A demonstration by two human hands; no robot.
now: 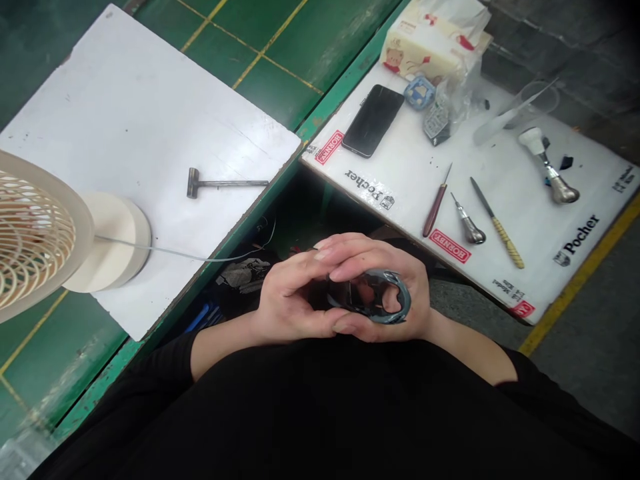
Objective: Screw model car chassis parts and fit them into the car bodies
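Close to my body, a dark grey, glossy hollow shell is held between my two hands. Its rounded rim faces up, and an opening in it shows part of my palm behind. My right hand wraps round the far side and right end, fingers bent over the top. From the left, my left hand presses on it with thumb and fingertips, which meet the fingers of my right hand. Much of the shell is covered by my fingers, so its exact kind cannot be made out.
On the right board lie a phone, a tissue pack, a red-handled awl, a metal-handled tool, a file and a scraper. At left stand a fan and a small hammer; a cord crosses the gap.
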